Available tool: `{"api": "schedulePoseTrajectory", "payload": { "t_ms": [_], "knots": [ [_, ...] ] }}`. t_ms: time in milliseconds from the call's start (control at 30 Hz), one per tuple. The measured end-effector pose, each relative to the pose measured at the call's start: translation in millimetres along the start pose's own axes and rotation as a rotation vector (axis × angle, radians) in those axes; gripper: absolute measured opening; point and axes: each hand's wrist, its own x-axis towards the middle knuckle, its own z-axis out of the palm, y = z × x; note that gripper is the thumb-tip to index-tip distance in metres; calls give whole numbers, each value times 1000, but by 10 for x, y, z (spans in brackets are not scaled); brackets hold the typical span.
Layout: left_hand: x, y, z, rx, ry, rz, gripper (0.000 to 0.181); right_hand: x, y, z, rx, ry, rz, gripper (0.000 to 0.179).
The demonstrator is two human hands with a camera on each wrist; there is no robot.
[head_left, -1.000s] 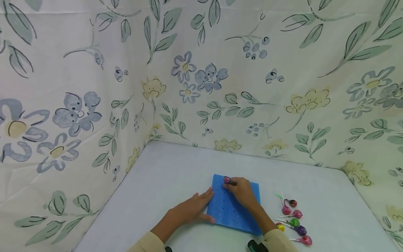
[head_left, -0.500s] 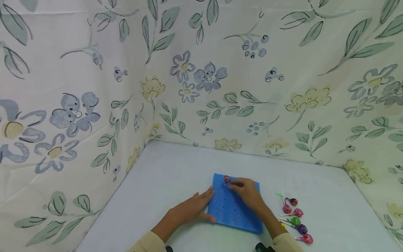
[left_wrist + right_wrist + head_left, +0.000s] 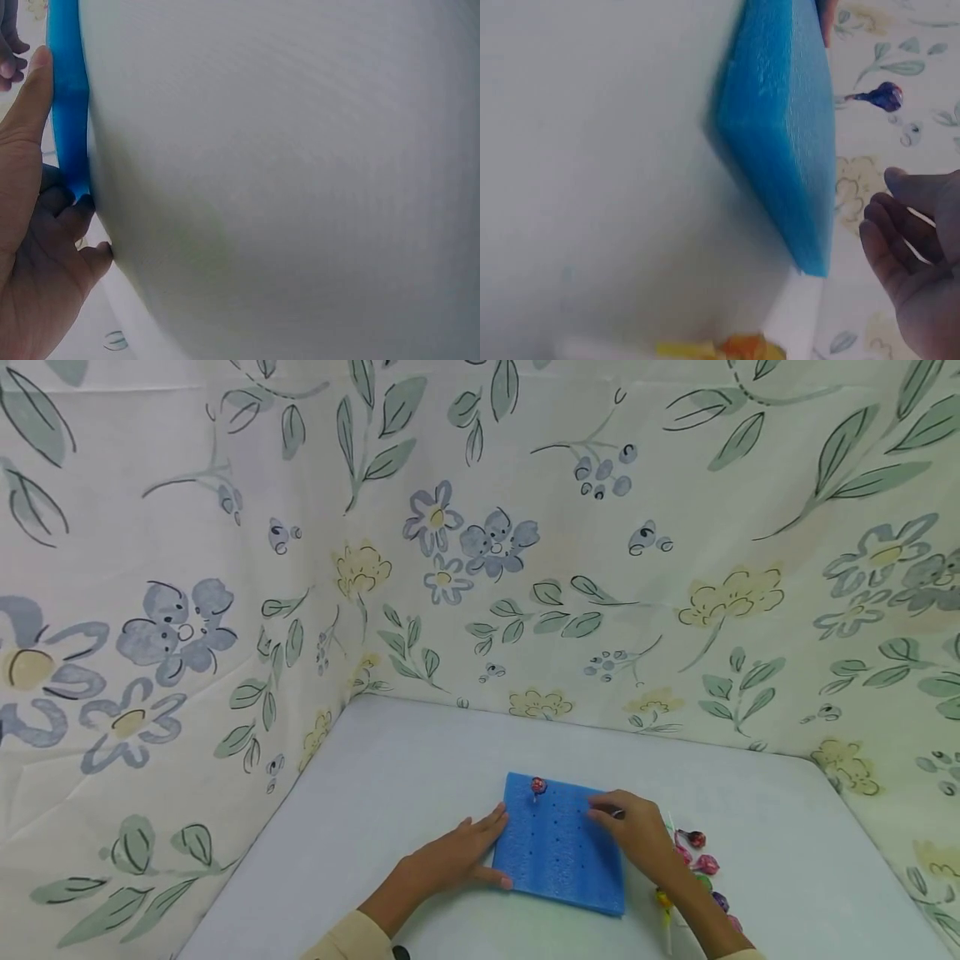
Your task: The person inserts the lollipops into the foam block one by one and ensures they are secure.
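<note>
A blue foam block [image 3: 543,868] with rows of small holes lies on the white table. One red-wrapped lollipop [image 3: 537,786] stands upright in it near its far left corner; the right wrist view shows this lollipop [image 3: 886,97] sticking out from the top face. My left hand [image 3: 459,857] holds against the block's left edge, fingers extended and thumb at the near corner. Over the block's far right part is my right hand [image 3: 637,828], fingers loosely bent, with nothing between them in the right wrist view, where the hand [image 3: 919,255] is apart from the foam.
Right of the block lie several wrapped lollipops, among them a dark red one [image 3: 696,839], a pink one [image 3: 707,864] and a yellow one [image 3: 664,898]. My right forearm partly covers them. Floral cloth [image 3: 480,527] walls the table's back and sides.
My right hand has let go of the red lollipop, which stays standing in the foam, and has moved right across the block. The left hand stays at the left edge.
</note>
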Motion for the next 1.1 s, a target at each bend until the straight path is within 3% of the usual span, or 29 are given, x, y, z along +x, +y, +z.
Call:
{"api": "schedulePoseTrajectory", "payload": {
  "t_ms": [167,333,433,700,900,1100],
  "knots": [
    [3,-5,7,3,2,-1,103,-94,61,-153,-95,29,-84,19],
    [5,-16,13,3,4,9,103,-177,96,-316,-183,-11,-60,19],
    [6,-20,17,-3,6,10,103,-228,135,-402,-288,-45,-59,21],
    [4,-29,16,-20,6,10,103,-297,348,-599,-521,-43,-231,43],
    [4,-36,15,-28,7,15,104,-325,483,-646,-627,-122,-234,36],
    [3,-53,26,-34,1,14,104,-358,606,-647,-702,-133,-247,35]
  ]
}}
